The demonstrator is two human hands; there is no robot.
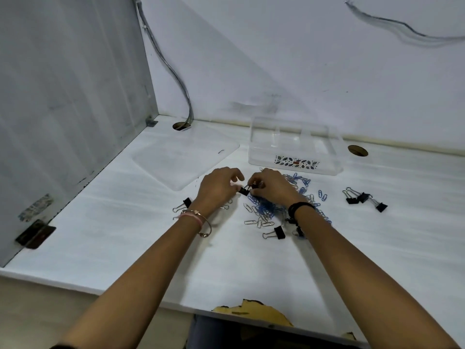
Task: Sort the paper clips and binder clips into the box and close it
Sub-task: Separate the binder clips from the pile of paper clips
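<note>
Two hands, left hand (217, 183) and right hand (270, 183), pinch one black binder clip (244, 190) together above scattered paper clips (266, 210) on a white desk (125, 235); a clear box (295, 147) sits open behind them.

We see a white desk (125, 248) set into a corner, a grey panel (63, 96) on its left, a scuffed white wall (302, 59) behind, and cables (173, 71) entering a desk hole (181, 125).

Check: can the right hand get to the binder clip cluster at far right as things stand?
Probably yes. The binder clip cluster lies on open desk right of the right hand, nothing between. But that hand shares a grip on a binder clip with the left hand.
</note>
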